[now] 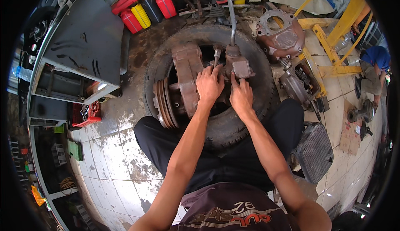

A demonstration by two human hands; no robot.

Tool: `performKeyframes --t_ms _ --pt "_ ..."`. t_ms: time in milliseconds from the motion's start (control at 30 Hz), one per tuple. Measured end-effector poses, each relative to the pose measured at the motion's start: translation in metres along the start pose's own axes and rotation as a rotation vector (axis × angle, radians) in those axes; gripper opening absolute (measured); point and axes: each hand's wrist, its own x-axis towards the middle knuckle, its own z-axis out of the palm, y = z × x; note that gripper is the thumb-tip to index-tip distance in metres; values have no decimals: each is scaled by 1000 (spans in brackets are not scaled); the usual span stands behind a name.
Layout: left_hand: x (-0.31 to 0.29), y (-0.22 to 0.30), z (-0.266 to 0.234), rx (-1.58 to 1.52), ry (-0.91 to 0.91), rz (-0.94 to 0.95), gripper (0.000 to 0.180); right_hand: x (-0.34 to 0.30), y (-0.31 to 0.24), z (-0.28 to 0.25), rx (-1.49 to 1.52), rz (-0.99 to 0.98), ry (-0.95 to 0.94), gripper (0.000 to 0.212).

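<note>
A brown, greasy gearbox [187, 77] rests on a large black tyre [156, 58] between my knees. My left hand [209, 84] is closed at the lower end of a short shiny metal rod [217, 57] that stands up from the gearbox's middle. Beside it, my right hand [241, 94] lies against the gearbox with its index finger reaching forward and the others curled; what lies under its fingertips is hidden. A long grey gear lever [232, 22] rises from the squarish cover [241, 67] just beyond the right hand. A grooved round drum [164, 102] sits at the gearbox's left side.
A bell-shaped metal housing [283, 35] and another opened casing [298, 83] lie to the right, near a yellow stand [323, 43]. Red and yellow containers [141, 16] stand behind. A grey metal cabinet [83, 39] is at left. Another person [373, 70] crouches at far right.
</note>
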Motion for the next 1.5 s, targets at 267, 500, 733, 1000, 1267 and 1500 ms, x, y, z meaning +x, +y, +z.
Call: performKeyframes --t_ms 267,500,733,1000,1267,1500 --pt "0 -2 -5 33 34 29 40 33 18 -47 410 95 75 40" --pt "-1 2 -1 20 -15 3 40 4 14 -11 356 -12 -221 46" --pt "-2 -9 -1 49 -11 0 41 23 19 -78 560 9 -219 33" --pt "-2 -1 2 25 -25 -18 41 -1 12 -26 343 13 -416 44" --pt "-2 -2 3 50 6 40 40 36 21 -44 636 57 29 36" --pt "-1 -5 3 98 14 30 42 2 48 -60 474 13 -756 40"
